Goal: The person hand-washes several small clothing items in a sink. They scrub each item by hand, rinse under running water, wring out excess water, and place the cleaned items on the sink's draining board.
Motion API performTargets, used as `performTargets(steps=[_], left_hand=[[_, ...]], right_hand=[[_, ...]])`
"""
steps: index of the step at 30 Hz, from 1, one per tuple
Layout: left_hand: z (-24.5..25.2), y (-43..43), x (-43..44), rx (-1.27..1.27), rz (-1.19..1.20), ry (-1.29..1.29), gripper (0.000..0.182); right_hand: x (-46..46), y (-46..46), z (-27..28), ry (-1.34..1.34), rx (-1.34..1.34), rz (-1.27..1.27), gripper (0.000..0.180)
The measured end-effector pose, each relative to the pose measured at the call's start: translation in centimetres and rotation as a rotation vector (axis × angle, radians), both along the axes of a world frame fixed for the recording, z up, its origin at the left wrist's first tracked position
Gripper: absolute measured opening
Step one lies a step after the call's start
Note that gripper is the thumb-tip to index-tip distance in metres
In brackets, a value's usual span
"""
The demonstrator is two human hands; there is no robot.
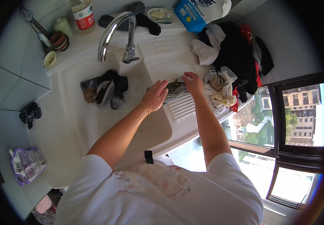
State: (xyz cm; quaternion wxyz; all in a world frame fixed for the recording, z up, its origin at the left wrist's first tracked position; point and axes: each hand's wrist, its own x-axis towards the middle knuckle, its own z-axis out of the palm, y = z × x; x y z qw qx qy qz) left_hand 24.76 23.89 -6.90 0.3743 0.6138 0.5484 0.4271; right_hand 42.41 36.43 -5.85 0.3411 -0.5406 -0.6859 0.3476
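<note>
A wet grey-green cloth lies across the ribbed washboard of a white laundry sink. My left hand, with a gold bracelet at the wrist, is at the cloth's left end, fingers stretched out and nothing visible in them. At the other end is my right hand, its fingers curled; whether they grip the cloth is hidden. Left of both hands, dark wet garments lie in sudsy water in the basin. Wrung pale cloths are heaped just right of my right hand.
A chrome faucet arches over the basin. Dark laundry is piled at the right near a window. Along the back ledge are a blue detergent pouch, a soap dish, dark socks and a bottle. A purple pouch lies left.
</note>
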Motion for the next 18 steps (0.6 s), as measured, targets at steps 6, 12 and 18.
performTargets(steps=[6,12,18], left_hand=[[-2.0,0.2,5.6,0.021,0.071,0.768,0.063],[-1.6,0.4,7.0,0.099,0.255,0.765,0.061],[-1.2,1.4,7.8,0.034,0.258,0.740,0.056]], right_hand=[[1.2,-6.7,-1.6,-0.487,0.290,0.120,0.029],[-1.3,-2.0,-2.8,-0.501,0.354,-0.161,0.019],[1.6,-4.8,-2.2,-0.435,0.407,0.167,0.017]])
